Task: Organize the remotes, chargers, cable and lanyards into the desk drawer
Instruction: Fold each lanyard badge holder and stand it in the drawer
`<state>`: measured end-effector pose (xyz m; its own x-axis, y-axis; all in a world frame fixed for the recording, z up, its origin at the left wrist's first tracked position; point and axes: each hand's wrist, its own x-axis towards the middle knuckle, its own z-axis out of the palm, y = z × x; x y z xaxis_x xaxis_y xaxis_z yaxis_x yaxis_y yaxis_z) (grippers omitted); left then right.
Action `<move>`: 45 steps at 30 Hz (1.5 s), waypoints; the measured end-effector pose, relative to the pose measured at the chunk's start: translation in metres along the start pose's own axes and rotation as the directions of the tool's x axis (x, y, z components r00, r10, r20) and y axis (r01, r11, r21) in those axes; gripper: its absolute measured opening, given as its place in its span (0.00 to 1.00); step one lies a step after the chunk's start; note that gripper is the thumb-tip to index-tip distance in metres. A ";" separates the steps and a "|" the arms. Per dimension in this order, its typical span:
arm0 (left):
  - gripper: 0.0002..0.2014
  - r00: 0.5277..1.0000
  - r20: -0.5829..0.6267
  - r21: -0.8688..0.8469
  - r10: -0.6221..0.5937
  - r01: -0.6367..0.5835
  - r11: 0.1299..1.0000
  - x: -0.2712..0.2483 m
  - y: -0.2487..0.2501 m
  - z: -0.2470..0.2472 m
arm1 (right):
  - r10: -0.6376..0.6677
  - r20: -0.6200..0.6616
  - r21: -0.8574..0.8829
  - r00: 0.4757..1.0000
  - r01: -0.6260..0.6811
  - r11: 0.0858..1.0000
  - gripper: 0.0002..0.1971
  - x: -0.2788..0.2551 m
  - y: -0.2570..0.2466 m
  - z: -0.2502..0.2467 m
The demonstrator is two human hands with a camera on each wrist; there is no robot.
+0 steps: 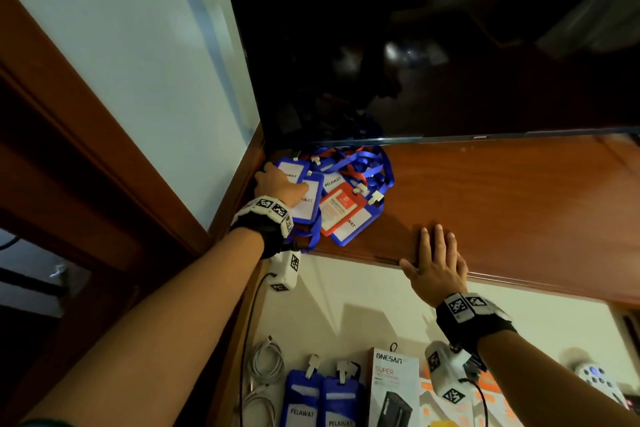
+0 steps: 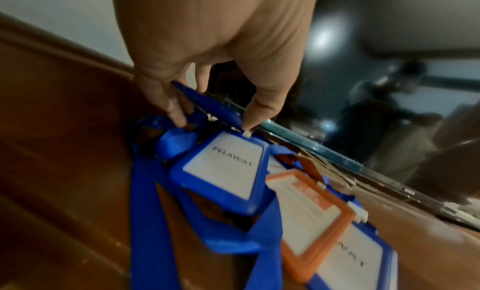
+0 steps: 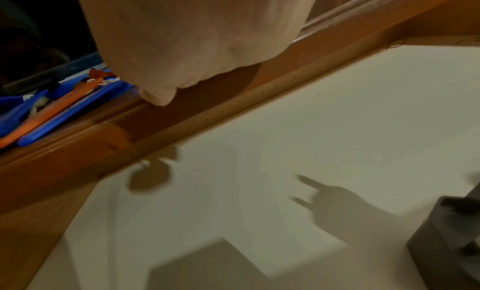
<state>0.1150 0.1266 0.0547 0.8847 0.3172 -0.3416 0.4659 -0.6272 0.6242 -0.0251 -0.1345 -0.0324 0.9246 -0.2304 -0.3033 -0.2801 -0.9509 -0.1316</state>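
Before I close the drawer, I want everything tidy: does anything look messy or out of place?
Yes. A tangled heap of lanyards lies on the desktop by the TV, badges overlapping, straps knotted. The left hand is on the heap. Two badges already lie side by side in the drawer.

Lanyard pile (image 1: 341,191): blue badge holders marked PELAWAT, one orange holder (image 1: 337,210), straps tangled; on desk top, back left corner
Drawer (image 1: 363,291): open, pale floor
Drawer contents: white cable (image 1: 265,362) coiled at left; two blue lanyards (image 1: 322,399); boxed charger (image 1: 393,388); white remote (image 1: 599,381) at right
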 end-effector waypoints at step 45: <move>0.27 0.797 0.175 -0.906 0.578 -0.100 0.412 -0.221 0.026 -0.061 | -0.485 -0.231 0.972 0.844 0.224 -0.074 0.18 -0.081 0.000 -0.164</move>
<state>-0.0670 0.0833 0.1892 0.9715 -0.2346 -0.0344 0.1183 0.3539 0.9278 -0.0574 -0.1494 0.1473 0.9755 0.2186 0.0263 -0.0228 0.2193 -0.9754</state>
